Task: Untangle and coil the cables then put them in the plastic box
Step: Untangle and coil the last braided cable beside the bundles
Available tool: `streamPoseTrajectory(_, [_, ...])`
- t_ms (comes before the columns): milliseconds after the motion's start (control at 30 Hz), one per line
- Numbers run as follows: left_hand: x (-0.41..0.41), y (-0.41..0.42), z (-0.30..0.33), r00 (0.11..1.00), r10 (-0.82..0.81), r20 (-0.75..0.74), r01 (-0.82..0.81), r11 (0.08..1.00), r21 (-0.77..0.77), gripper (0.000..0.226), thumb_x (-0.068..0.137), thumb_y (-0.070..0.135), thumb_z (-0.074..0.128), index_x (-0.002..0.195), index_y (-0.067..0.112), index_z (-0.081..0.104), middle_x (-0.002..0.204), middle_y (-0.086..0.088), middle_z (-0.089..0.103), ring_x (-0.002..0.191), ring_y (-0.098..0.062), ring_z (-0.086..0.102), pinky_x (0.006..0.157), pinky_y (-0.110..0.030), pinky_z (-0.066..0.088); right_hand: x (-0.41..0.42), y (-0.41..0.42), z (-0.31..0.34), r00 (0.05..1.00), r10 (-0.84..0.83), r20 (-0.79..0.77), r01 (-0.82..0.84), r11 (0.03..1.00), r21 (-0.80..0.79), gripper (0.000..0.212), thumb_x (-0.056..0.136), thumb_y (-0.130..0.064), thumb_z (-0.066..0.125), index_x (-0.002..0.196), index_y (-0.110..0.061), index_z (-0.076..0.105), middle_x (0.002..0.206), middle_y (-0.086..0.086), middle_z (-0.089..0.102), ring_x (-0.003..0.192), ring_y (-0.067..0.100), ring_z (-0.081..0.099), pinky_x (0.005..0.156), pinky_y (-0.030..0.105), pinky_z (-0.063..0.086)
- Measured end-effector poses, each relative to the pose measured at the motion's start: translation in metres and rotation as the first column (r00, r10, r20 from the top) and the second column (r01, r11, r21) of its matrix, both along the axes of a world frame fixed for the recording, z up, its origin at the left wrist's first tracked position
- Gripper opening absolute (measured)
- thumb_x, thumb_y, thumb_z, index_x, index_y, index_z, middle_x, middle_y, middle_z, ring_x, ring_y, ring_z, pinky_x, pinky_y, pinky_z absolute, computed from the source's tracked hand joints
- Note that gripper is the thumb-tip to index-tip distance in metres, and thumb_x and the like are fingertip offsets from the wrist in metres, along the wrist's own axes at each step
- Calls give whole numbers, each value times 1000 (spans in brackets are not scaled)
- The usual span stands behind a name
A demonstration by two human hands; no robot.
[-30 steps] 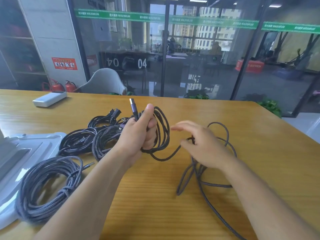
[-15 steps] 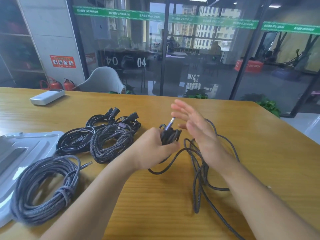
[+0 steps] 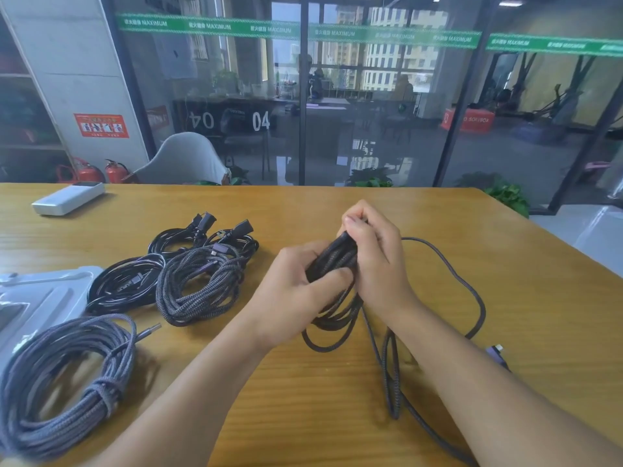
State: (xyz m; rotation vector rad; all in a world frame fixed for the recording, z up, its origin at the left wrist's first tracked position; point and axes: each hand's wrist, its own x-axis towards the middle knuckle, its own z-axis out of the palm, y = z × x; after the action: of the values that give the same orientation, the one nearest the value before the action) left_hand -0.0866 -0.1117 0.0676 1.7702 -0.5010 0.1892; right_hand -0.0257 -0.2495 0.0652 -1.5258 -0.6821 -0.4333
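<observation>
Five cables, two hands

Your left grip and right grip are bare: no gloves, rings or watch show on them. Both forearms are uncovered from wrist to the bottom edge of the view, with no sleeve or cuff visible. Your fingernails are short and unpainted.

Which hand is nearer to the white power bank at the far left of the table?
Left. The left hand lies right of the white power bank; the right hand is farther right.
</observation>
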Motion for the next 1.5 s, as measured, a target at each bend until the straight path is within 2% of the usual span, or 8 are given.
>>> streamPoseTrajectory(400, [0,-17,-4,989,-89,-115,77,992,-103,26,107,30,52,96,9,44,62,6,41,50,-11,30,44,-21,28,2,-5,-2,1000,12,-23,-11,997,79,26,95,-8,44,70,-4,39,67,19,34,62,19,34,57,30,32])
streamPoseTrajectory(567, [4,2,2,996,60,-64,-68,991,-117,20,110,25,49,95,12,46,63,7,41,51,-12,30,44,-26,27,14,-11,-11,931,239,-275,-267,961,-70,37,106,-46,43,124,-17,58,110,2,68,103,15,65,93,35,50])
streamPoseTrajectory(633, [6,17,9,992,102,-68,-113,978,-178,23,111,25,46,90,18,43,65,4,35,52,-13,25,44,-26,23,18,-25,-16,905,206,-372,-342,874,-347,50,103,-60,45,146,-34,50,132,-5,66,125,10,62,111,40,46])
streamPoseTrajectory(733, [7,35,15,986,149,-72,-162,956,-246,23,112,27,44,92,14,39,67,2,30,55,-16,19,45,-26,19,23,-52,-8,846,197,-495,-506,586,-633,39,103,-51,52,136,-32,61,111,-6,74,105,10,69,103,33,50])
streamPoseTrajectory(967, [8,42,18,988,110,-112,-142,930,-338,19,111,30,43,102,14,43,64,4,26,57,-18,13,46,-29,13,30,-81,5,744,266,-612,-668,311,-676,21,108,-28,58,114,-22,77,90,-9,70,86,8,59,84,24,44])
streamPoseTrajectory(1100, [9,42,18,988,111,-110,-141,934,-329,18,111,29,43,102,13,44,64,4,26,56,-18,12,44,-26,14,27,-85,12,671,365,-646,-742,328,-585,38,103,-44,54,113,-15,77,87,-7,67,84,13,57,84,20,40])
streamPoseTrajectory(1333, [6,44,20,951,-117,-286,-21,900,-436,29,101,41,51,97,11,50,63,4,22,49,-11,18,44,-23,17,32,-74,4,918,-22,-397,-349,434,-831,42,97,-58,62,77,-23,74,65,5,40,59,20,35,59,31,31])
streamPoseTrajectory(1500, [5,23,9,905,-137,-402,105,989,-99,30,110,35,46,92,11,51,60,5,31,52,-14,21,49,-28,19,32,-61,-3,967,-237,-97,-14,330,-944,51,98,-66,53,75,-24,68,55,-4,51,52,16,47,57,29,31])
